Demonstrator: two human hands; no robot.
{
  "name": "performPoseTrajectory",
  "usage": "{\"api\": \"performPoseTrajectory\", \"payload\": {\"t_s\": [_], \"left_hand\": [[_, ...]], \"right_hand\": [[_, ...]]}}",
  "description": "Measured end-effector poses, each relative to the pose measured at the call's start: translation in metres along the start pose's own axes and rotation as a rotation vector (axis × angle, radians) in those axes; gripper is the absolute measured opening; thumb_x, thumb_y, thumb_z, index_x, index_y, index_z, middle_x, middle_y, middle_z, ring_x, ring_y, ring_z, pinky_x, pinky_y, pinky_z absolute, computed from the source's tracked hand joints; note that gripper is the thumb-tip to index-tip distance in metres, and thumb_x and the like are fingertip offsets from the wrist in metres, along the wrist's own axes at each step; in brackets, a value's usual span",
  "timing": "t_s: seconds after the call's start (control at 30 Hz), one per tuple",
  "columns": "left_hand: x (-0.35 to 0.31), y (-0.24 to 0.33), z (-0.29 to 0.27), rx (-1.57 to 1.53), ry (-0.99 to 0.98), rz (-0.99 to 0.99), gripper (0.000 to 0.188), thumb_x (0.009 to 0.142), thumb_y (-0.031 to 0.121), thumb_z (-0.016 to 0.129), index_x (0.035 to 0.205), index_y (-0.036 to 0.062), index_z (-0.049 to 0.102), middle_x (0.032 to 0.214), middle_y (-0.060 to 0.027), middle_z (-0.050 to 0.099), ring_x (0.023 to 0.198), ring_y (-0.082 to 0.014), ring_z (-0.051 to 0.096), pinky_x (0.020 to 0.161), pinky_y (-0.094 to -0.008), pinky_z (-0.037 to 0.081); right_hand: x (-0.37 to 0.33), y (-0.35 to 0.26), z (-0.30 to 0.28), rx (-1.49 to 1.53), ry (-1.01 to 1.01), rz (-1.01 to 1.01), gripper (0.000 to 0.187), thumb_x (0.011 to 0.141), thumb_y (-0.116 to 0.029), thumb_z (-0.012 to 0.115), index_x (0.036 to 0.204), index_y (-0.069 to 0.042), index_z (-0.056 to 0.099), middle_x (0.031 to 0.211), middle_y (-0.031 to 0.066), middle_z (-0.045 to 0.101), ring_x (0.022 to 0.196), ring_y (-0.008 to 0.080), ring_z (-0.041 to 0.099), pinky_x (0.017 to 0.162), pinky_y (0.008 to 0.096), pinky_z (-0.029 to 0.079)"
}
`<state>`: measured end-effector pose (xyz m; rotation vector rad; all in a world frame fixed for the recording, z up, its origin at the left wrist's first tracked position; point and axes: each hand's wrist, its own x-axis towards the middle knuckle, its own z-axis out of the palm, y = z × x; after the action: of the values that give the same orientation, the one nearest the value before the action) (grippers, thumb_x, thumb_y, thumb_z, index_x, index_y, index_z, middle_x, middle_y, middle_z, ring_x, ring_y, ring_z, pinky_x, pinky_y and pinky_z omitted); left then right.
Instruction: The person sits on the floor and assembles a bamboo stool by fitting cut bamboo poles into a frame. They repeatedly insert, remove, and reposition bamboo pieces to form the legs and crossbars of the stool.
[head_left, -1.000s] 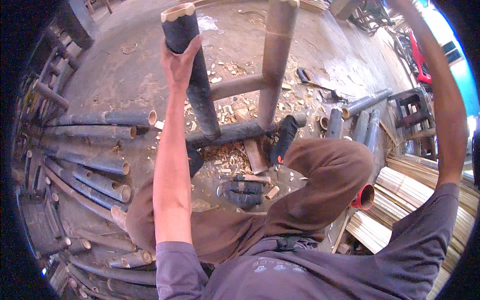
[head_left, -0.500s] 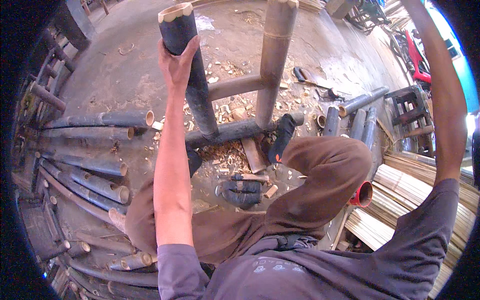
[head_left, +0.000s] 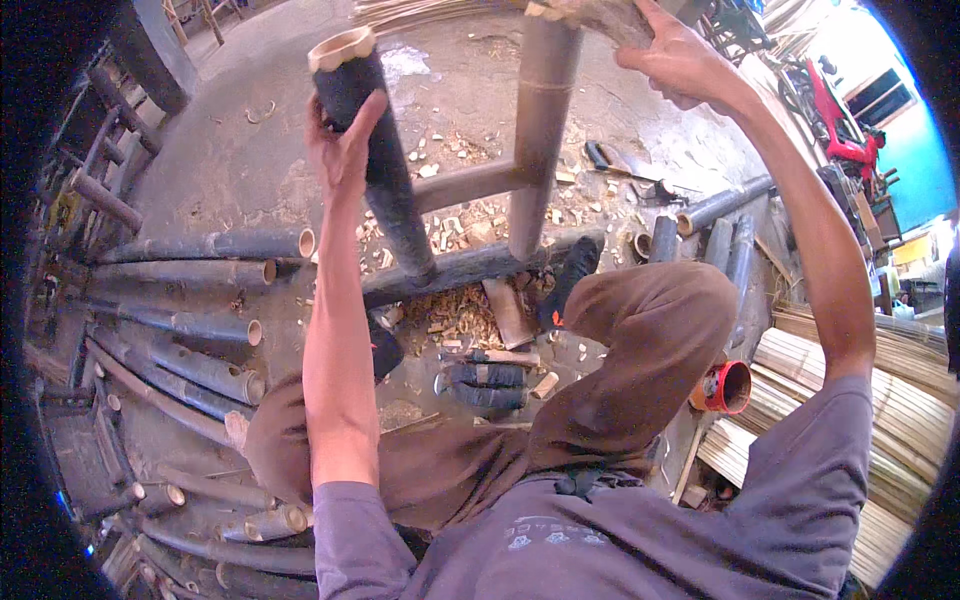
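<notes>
Ahead of me stands a bamboo frame with two posts joined by a crossbar (head_left: 470, 186) and set into a dark bottom pole (head_left: 465, 275). My left hand (head_left: 345, 140) is closed around the dark left post (head_left: 392, 195), below its pale, scalloped open end. At the upper right, my right hand (head_left: 685, 60) grips a brown, blurred wooden piece (head_left: 605, 16) between thumb and fingers. That piece reaches over the top of the lighter right post (head_left: 545, 115); its kind is unclear, and the picture's edge cuts it off. Whether it touches the post, I cannot tell.
Wood chips (head_left: 460, 320) litter the floor around the frame. Several dark bamboo poles (head_left: 190, 272) lie at left. A handsaw (head_left: 625, 165) lies beyond the right post. Near my right knee are a red-rimmed container (head_left: 735, 388) and bundled pale strips (head_left: 800, 370).
My right arm has swung down and inward from high at the right, bringing the brown piece over the right post's top. My left hand keeps its hold; the frame shifts slightly in view.
</notes>
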<state>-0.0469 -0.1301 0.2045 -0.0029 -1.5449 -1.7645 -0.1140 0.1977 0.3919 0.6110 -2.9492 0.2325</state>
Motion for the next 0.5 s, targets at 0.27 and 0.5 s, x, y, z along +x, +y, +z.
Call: {"api": "performPoseTrajectory", "payload": {"t_s": [0.27, 0.5], "left_hand": [[0.007, 0.022, -0.079, -0.111, 0.064, -0.007, 0.043, 0.077, 0.02, 0.083, 0.11, 0.0032, 0.061, 0.094, -0.0041, 0.068, 0.079, -0.0115, 0.062, 0.07, -0.0279, 0.05], [0.007, 0.037, -0.01, 0.796, 0.387, 0.673, 0.08, 0.065, 0.033, 0.088, 0.127, 0.0043, 0.047, 0.122, -0.0134, 0.051, 0.115, -0.0302, 0.047, 0.097, -0.0437, 0.038]], "right_hand": [[-0.026, -0.075, -0.008, 0.091, -0.237, 0.007, 0.073, 0.084, -0.043, 0.061, 0.138, 0.0, 0.036, 0.097, 0.0226, 0.065, 0.081, 0.0292, 0.062, 0.068, 0.0392, 0.05], [-0.003, -0.069, 0.007, 0.09, 0.096, -0.251, 0.083, 0.083, -0.05, 0.063, 0.146, -0.01, 0.03, 0.081, 0.0162, 0.064, 0.062, 0.0209, 0.062, 0.056, 0.0367, 0.049]]}}
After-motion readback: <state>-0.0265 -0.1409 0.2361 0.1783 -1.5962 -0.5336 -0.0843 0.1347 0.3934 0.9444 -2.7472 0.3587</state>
